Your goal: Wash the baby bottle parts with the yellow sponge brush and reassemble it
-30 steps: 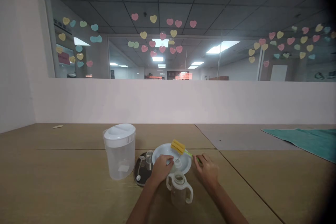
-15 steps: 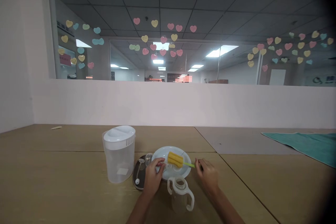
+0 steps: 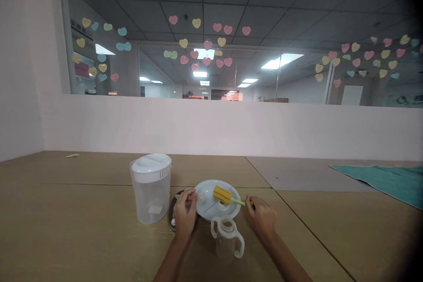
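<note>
A: Where does the bottle brush lie, and which way is it pointed?

B: It is held over the right part of a white round plate, with its long axis slanting gently down to the right. The yellow sponge head is directed up and left, toward the middle of the plate, and the thin green handle is carried out past the rim. Whether the sponge is touching the plate cannot be told.

A: And how are the hands set?

B: The right hand is almost closed, with the end of the handle pinched in it and hidden by the fingers. The left hand is curled around a small translucent piece, which is extended rightward over the plate's left edge. What that piece is cannot be made out.

A: What is placed around them?

B: A dark round lid is seen beside the plate, largely covered by the left hand, with a small white knob on it. A lidded plastic pitcher is set just left of that lid. A clear two-handled cup is placed between the hands, just in front of the plate. Farther right on the bench, a teal towel is spread.
</note>
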Available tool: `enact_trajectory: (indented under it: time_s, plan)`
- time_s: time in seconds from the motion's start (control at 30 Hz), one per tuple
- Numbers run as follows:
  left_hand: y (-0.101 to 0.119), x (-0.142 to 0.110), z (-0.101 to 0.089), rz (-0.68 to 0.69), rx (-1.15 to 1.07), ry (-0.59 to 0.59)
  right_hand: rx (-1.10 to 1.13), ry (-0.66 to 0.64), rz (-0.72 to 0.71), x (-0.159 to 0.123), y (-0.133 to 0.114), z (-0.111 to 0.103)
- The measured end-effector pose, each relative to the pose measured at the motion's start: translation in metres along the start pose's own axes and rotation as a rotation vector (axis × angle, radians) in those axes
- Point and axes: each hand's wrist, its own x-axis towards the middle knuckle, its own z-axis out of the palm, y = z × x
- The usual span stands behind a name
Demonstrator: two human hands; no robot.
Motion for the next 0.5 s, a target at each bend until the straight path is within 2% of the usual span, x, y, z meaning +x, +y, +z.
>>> enact_trajectory:
  time_s: [0.07,0.13,0.2,0.33,0.5]
  plan:
    - [-0.003,0.002,-0.007,0.094,0.254,-0.007,-0.018,-0.016,0.025,0.001,0.0,-0.002]
    - [-0.004,0.003,-0.013,0.178,0.519,-0.07,-0.033,-0.043,0.059,0.003,0.001,-0.004]
    - [-0.005,0.004,-0.016,0.202,0.707,-0.111,-0.04,-0.075,0.101,0.005,0.004,-0.006]
    - [-0.007,0.006,-0.019,0.121,0.826,-0.125,-0.07,-0.145,0.16,0.006,0.013,-0.007]
    - [-0.015,0.004,-0.016,0.006,0.873,-0.219,-0.098,-0.132,0.046,0.004,0.019,-0.005]
